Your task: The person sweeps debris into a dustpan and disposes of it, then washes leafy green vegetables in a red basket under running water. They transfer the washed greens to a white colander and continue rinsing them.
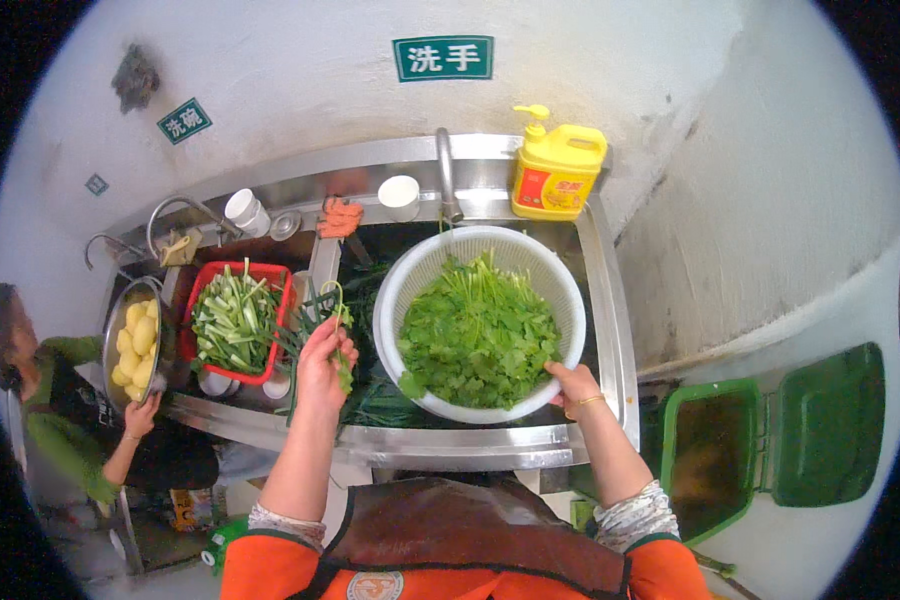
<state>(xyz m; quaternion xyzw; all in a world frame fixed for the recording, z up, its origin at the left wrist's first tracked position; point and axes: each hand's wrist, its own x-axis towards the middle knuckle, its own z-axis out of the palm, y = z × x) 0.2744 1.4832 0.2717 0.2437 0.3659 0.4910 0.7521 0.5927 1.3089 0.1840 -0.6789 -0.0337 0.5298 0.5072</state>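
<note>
A white plastic colander (390, 315) heaped with leafy cilantro (480, 337) rests in the right-hand basin, below the steel faucet (445, 172). My right hand (576, 388) grips its lower right rim, fingers by the leaves. Left of the colander, my left hand (327, 364) is raised, closed around a few green sprigs with a thin curved stem (337, 289). Long dark green leaves (382, 401) lie in the basin beneath the colander, partly hidden by it. A red plastic basket (285, 300) of cut green stalks (236, 319) stands to the left of my left hand.
A co-worker (67, 405) at the far left holds a metal bowl of peeled potatoes (136, 349). Along the sink's back ledge stand a yellow pump jug (559, 176), a white tub (399, 198), orange gloves (340, 217) and stacked white cups (247, 213). An opened green bin (671, 457) stands at right.
</note>
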